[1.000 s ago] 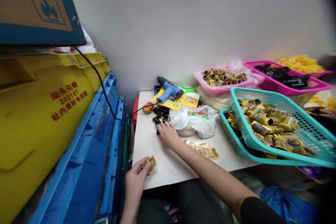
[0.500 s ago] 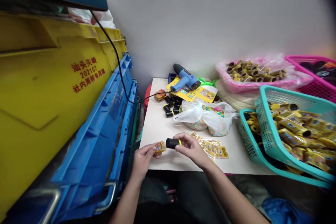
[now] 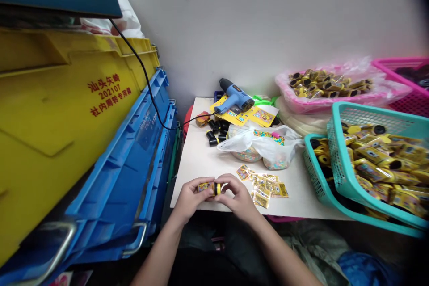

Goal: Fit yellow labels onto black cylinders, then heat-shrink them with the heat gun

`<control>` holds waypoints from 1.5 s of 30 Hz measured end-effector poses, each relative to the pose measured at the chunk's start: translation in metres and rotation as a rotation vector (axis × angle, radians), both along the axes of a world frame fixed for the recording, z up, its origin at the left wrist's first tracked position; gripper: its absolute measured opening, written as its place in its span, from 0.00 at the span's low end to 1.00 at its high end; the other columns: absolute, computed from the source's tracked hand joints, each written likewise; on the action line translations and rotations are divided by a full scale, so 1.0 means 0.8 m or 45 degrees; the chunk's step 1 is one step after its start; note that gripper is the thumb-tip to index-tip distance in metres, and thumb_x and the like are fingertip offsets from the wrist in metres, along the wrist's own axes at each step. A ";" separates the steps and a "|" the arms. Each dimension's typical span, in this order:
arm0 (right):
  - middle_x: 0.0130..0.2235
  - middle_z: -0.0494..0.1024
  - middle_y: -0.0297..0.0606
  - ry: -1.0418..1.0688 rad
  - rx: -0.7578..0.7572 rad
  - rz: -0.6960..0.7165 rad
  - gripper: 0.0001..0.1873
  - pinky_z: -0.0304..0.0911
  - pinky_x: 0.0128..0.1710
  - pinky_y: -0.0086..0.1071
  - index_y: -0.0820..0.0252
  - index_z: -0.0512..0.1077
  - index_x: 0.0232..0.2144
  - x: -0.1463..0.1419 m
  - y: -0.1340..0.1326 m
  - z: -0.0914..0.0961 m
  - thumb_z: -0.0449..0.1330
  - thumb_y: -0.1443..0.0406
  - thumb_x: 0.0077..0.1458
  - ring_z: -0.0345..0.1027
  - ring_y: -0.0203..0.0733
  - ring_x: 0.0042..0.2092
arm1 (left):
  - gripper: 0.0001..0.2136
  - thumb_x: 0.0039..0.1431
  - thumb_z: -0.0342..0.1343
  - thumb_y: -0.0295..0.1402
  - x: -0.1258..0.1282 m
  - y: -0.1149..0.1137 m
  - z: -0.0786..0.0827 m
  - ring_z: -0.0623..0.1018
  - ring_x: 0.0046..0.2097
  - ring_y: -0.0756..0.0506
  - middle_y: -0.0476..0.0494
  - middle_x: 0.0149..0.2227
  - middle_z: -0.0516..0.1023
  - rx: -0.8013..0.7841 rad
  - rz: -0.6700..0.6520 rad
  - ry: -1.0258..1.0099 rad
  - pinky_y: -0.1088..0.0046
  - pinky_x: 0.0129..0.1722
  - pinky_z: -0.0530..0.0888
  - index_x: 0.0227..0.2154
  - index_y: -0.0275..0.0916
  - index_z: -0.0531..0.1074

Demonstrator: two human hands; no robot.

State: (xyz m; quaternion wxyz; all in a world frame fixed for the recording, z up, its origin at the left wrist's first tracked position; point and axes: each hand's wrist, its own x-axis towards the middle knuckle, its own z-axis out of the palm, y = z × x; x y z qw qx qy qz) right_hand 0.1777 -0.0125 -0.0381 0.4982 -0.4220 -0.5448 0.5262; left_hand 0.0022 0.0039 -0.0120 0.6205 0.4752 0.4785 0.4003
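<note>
Small black cylinder (image 3: pixel 214 187) with yellow end band, partly covered by a yellow printed sleeve (image 3: pixel 203 186), held low in the frame centre, over the near edge of the white table (image 3: pixel 201 161). Pinched from both ends: left hand (image 3: pixel 190 196) closed on the sleeve side, right hand (image 3: pixel 238 195) closed on the banded end. Loose printed sleeves (image 3: pixel 266 185) just right of the hands; blue heat gun (image 3: pixel 234 94) at frame centre, well apart.

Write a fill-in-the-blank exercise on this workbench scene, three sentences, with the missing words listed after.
1. The left hand and right hand together hold a small black tube with a ____ band.
2. The heat gun at the back of the white table is coloured ____.
3. The loose sleeve labels lie on the table to the ____ of the hands.

Missing words: yellow; blue; right
</note>
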 end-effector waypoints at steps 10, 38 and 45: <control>0.42 0.71 0.42 0.515 -0.416 0.286 0.36 0.69 0.39 0.39 0.53 0.63 0.55 -0.025 -0.019 -0.017 0.50 0.38 0.54 0.68 0.41 0.39 | 0.19 0.42 0.68 0.39 0.015 -0.016 0.003 0.77 0.30 0.47 0.42 0.33 0.81 0.021 -0.130 0.005 0.73 0.28 0.74 0.38 0.35 0.80; 0.59 0.62 0.57 -1.536 0.685 -1.508 0.33 0.44 0.60 0.60 0.64 0.58 0.61 0.218 -0.056 0.147 0.59 0.56 0.57 0.51 0.59 0.62 | 0.13 0.62 0.50 0.34 0.106 -0.007 -0.035 0.73 0.53 0.37 0.38 0.49 0.78 0.723 -0.550 0.692 0.54 0.54 0.69 0.44 0.41 0.77; 0.36 0.75 0.37 -1.605 0.232 -0.631 0.12 0.67 0.43 0.37 0.61 0.73 0.35 0.124 0.018 -0.010 0.57 0.58 0.60 0.69 0.37 0.39 | 0.17 0.62 0.50 0.26 0.132 0.024 -0.078 0.71 0.55 0.38 0.39 0.57 0.73 1.163 -0.470 1.238 0.55 0.53 0.70 0.53 0.39 0.72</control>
